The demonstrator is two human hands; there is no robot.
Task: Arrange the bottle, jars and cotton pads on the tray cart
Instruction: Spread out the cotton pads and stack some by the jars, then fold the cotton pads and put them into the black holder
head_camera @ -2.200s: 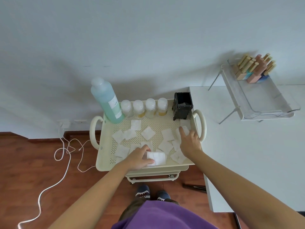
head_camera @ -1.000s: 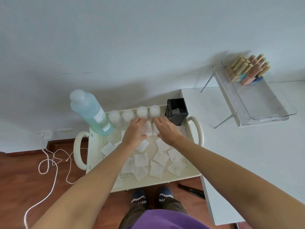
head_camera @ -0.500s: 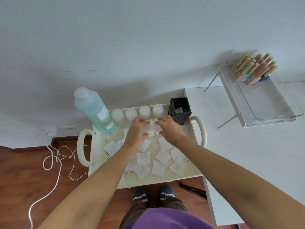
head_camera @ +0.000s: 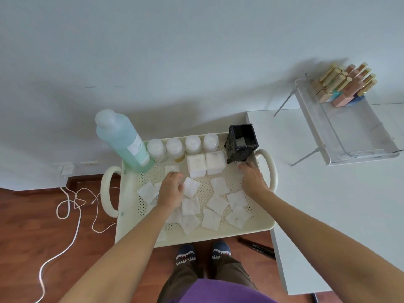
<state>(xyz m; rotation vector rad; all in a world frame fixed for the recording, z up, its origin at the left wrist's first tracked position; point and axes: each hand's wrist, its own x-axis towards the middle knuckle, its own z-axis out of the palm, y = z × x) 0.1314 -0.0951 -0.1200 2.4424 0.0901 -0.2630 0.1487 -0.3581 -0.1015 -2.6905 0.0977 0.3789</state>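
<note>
So left hand (head_camera: pixel 171 189) fingers pinch a cotton pad (head_camera: pixel 190 186) on the tray (head_camera: pixel 258 228); right hand (head_camera: pixel 252 178) maybe pinches another beside the black box (head_camera: pixel 241 145).

1. Both arms are bare to the lower edge of the view, with no sleeves, rings or watch visible on the left hand (head_camera: pixel 171 190) or right hand (head_camera: pixel 253 179).
2. A purple top (head_camera: pixel 218 291).
3. Dark olive-brown trousers (head_camera: pixel 227 272).
4. Dark blue slippers (head_camera: pixel 185 254) printed with white shark teeth.
</note>
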